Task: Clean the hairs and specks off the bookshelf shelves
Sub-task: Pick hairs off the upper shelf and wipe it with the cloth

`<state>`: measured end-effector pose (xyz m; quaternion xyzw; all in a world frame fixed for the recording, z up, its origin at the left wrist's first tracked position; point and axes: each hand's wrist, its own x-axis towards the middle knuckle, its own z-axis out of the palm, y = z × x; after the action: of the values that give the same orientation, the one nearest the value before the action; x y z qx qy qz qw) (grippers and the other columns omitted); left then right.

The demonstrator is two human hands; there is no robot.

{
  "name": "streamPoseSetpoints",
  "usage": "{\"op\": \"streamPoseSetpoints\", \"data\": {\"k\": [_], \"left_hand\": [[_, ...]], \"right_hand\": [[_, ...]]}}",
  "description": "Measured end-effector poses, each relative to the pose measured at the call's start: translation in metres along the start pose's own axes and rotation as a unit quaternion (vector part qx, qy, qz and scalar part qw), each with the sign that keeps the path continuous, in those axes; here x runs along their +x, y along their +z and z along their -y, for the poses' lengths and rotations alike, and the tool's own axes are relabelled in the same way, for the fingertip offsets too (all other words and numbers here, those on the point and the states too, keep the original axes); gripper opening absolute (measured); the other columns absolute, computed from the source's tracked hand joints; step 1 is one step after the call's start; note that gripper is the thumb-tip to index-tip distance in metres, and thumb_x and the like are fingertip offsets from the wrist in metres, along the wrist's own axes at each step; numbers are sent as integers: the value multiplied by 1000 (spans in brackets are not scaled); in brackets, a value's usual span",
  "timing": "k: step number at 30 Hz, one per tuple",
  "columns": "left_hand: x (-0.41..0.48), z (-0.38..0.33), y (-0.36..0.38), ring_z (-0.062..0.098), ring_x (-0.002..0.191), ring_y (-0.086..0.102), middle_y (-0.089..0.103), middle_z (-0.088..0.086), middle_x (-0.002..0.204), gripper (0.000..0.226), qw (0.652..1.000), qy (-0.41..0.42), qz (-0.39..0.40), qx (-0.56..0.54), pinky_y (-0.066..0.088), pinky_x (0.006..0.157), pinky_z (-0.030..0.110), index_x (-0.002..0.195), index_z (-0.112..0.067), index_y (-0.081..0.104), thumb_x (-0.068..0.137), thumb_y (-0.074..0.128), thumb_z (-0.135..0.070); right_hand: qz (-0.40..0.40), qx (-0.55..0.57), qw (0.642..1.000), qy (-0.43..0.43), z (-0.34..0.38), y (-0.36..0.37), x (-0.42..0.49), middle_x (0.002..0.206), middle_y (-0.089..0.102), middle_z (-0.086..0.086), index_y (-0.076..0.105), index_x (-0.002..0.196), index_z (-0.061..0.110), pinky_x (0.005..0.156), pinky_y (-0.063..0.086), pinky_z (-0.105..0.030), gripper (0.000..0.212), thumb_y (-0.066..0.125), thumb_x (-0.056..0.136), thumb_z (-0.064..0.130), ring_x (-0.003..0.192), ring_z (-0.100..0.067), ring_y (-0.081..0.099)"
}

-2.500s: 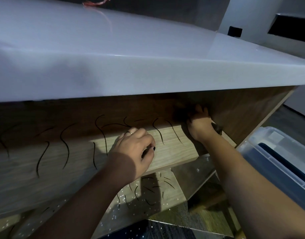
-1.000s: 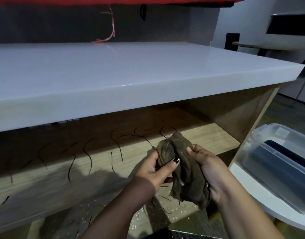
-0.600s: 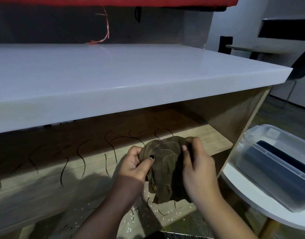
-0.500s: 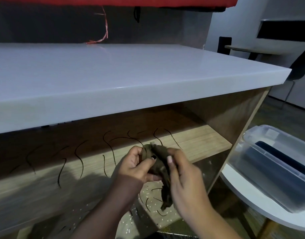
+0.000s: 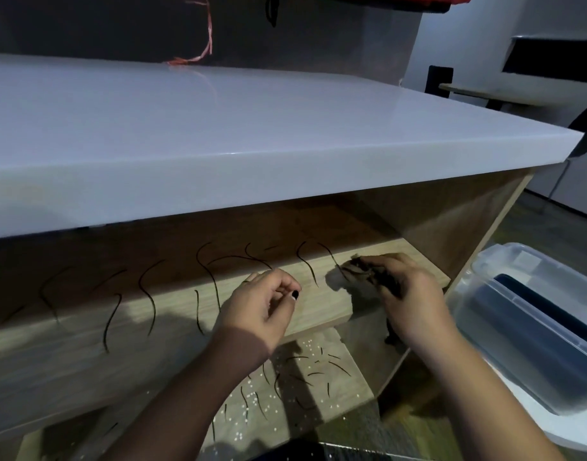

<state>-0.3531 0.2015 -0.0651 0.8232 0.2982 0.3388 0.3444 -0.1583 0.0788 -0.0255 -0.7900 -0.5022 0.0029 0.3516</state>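
Note:
A wooden shelf under a glossy white top carries several long dark hairs. The lower shelf holds short hairs and white specks. My right hand grips a bunched dark brown cloth above the right end of the upper shelf. My left hand hovers over the shelf's front edge with loosely curled fingers and holds nothing.
A clear plastic lidded box with a dark item inside sits on a white surface at the right. The bookshelf's wooden side panel stands just beyond my right hand. A red string hangs at the back.
My left hand has let go of the cloth and drawn left. My right hand has carried the bunched cloth up and right, onto the upper shelf's right end.

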Motion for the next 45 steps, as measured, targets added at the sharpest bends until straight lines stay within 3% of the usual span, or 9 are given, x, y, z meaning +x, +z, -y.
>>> {"op": "streamPoseSetpoints", "data": {"k": [4, 7, 15, 20, 24, 31, 34, 39, 45], "left_hand": [[-5, 5, 6, 8, 88, 53, 57, -19, 88, 20, 990, 91, 25, 108, 49, 73, 36, 95, -29, 63, 87, 45, -33], [-10, 8, 10, 12, 87, 52, 56, -13, 87, 19, 982, 131, 30, 131, 50, 71, 39, 96, -24, 62, 89, 46, -28], [-6, 12, 10, 8, 91, 50, 53, -19, 89, 18, 990, 102, 15, 91, 48, 77, 37, 93, -26, 65, 86, 48, -30], [-5, 11, 7, 8, 93, 52, 54, -20, 90, 18, 993, 95, 14, 67, 48, 79, 36, 91, -26, 65, 84, 49, -32], [-4, 15, 6, 9, 94, 54, 56, -19, 91, 15, 995, 85, 11, 43, 49, 80, 40, 89, -29, 65, 83, 52, -33], [-3, 18, 4, 11, 96, 58, 60, -16, 92, 14, 998, 56, -3, -4, 49, 82, 42, 88, -32, 66, 81, 54, -36], [-2, 19, 5, 10, 95, 59, 61, -15, 93, 12, 999, 35, -10, -32, 50, 82, 37, 86, -31, 67, 81, 56, -34], [-2, 16, 4, 6, 93, 60, 61, -17, 92, 11, 998, 24, -6, -51, 42, 79, 11, 84, -29, 70, 81, 61, -23], [-2, 13, 2, 5, 90, 60, 62, -19, 92, 11, 998, 6, -18, -68, 43, 76, 11, 83, -30, 70, 79, 62, -25]], "right_hand": [[48, -127, 990, -46, -11, 17, 18, 103, 60, 9, 71, 105, 23, 76, 45, -28, 24, 71, 82, 13, 95, -14, 49], [66, -180, 979, -65, -19, 29, 25, 103, 65, 9, 74, 100, 24, 71, 47, -31, 33, 73, 74, 4, 88, -14, 47], [41, -205, 974, -92, -23, 46, 70, 94, 69, 1, 76, 94, 21, 78, 50, -40, 37, 59, 75, -6, 90, -25, 58], [64, -248, 963, -79, -29, 61, 106, 99, 69, -1, 69, 108, 26, 75, 53, -34, 26, 54, 91, 13, 89, -23, 62], [92, -261, 959, -62, -31, 67, 133, 113, 65, -9, 61, 122, 19, 78, 46, -30, 32, 53, 92, 12, 102, -30, 61], [101, -194, 974, -64, -16, 53, 99, 105, 65, -9, 64, 112, 11, 72, 43, -28, 22, 58, 91, 18, 96, -29, 61], [106, -187, 975, -62, -7, 41, 67, 105, 58, -4, 65, 107, 12, 73, 48, -28, 22, 64, 87, 21, 89, -22, 60], [107, -163, 978, -75, -8, 36, 46, 95, 47, 5, 70, 107, 13, 62, 35, -11, 23, 69, 85, 21, 77, -12, 52], [97, -146, 984, -39, -9, 50, 85, 96, 64, 0, 68, 107, 15, 69, 44, -25, 22, 66, 88, 26, 91, -19, 62]]}}
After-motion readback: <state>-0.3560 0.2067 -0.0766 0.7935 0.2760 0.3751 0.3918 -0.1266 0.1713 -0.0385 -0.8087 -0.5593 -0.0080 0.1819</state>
